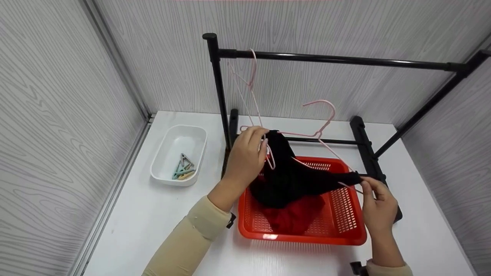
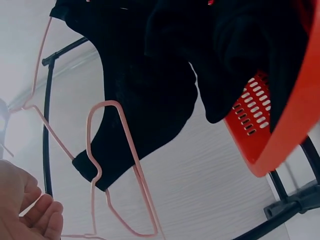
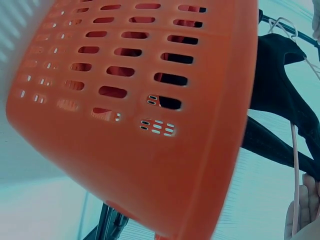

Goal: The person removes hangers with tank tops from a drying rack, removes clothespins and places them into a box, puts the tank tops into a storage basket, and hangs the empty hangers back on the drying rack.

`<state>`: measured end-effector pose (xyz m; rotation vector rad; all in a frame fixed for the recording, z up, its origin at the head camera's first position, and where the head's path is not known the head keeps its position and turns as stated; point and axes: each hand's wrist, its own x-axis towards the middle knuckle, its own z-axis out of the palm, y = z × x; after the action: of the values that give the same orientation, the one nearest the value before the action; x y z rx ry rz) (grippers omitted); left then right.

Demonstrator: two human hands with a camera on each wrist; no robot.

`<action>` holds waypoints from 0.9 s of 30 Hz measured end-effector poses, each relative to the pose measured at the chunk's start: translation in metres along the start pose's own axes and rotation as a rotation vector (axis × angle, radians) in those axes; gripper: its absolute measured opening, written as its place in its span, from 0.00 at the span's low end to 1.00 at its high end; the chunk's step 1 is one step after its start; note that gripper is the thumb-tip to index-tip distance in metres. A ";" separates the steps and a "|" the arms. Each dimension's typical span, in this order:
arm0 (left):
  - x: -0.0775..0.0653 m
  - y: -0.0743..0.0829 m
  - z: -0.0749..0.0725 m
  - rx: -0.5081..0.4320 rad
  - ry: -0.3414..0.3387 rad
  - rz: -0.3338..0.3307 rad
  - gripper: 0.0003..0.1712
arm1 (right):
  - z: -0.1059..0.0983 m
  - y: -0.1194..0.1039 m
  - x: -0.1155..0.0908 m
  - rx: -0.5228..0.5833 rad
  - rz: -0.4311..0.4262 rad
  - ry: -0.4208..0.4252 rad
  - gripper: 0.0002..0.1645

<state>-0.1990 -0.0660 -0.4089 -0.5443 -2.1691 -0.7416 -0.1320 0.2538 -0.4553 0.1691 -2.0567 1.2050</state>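
Note:
A black tank top (image 1: 284, 180) hangs over the basket, its straps spread on a pink wire hanger (image 1: 320, 132) whose hook points up. The fingers and thumb of my right hand (image 1: 379, 207) pinch the right strap end at the hanger's corner; part of this hand shows at the edge in the right wrist view. My left hand (image 1: 245, 155) is beside the other strap, fingers loosely bent. In the left wrist view, the left hand (image 2: 30, 205) stands apart from that strap end, with nothing seen between its fingers.
Another pink hanger (image 1: 253, 76) hangs from the black rack's rail (image 1: 337, 59), its lower part beside my left hand. Under the tank top stands a red perforated basket (image 1: 303, 238) with red cloth (image 1: 295, 218). At left, a white tray (image 1: 157, 163) holds several clothespins (image 1: 184, 170).

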 end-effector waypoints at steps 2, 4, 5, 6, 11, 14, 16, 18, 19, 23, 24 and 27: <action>0.002 0.004 0.003 -0.004 -0.007 0.000 0.12 | 0.000 0.006 -0.001 0.000 -0.001 -0.001 0.09; 0.003 0.007 0.005 -0.011 -0.019 -0.002 0.12 | -0.001 0.013 -0.001 0.004 -0.001 -0.001 0.09; 0.004 0.009 0.007 -0.018 -0.026 -0.001 0.12 | -0.001 0.017 -0.001 0.006 -0.001 -0.002 0.09; 0.004 0.010 0.008 -0.022 -0.037 -0.001 0.13 | -0.001 0.021 -0.002 0.008 -0.001 -0.003 0.10; 0.005 0.016 0.017 -0.030 -0.117 -0.009 0.16 | -0.002 0.027 -0.002 0.000 0.013 -0.017 0.10; 0.005 0.017 0.022 -0.018 -0.159 -0.012 0.18 | -0.003 0.026 -0.003 -0.001 0.014 -0.019 0.09; 0.005 0.017 0.025 -0.008 -0.175 -0.006 0.18 | -0.003 0.026 -0.003 0.012 0.003 -0.020 0.09; 0.005 0.017 0.028 0.009 -0.185 0.004 0.18 | -0.003 0.026 -0.003 0.025 -0.009 -0.016 0.09; 0.005 0.017 0.030 0.020 -0.185 0.009 0.18 | -0.003 0.021 -0.003 0.031 -0.015 -0.015 0.09; 0.006 0.014 0.034 0.079 -0.168 0.019 0.16 | -0.003 0.005 -0.002 0.052 -0.033 -0.014 0.09; 0.006 0.014 0.034 0.093 -0.160 0.016 0.15 | -0.004 0.002 -0.001 0.049 -0.035 -0.017 0.10; 0.005 0.011 0.036 0.134 -0.138 -0.002 0.13 | -0.005 0.010 -0.002 0.057 -0.032 -0.028 0.11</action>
<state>-0.2150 -0.0341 -0.4203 -0.5370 -2.3270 -0.5691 -0.1325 0.2628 -0.4620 0.2464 -2.0372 1.2483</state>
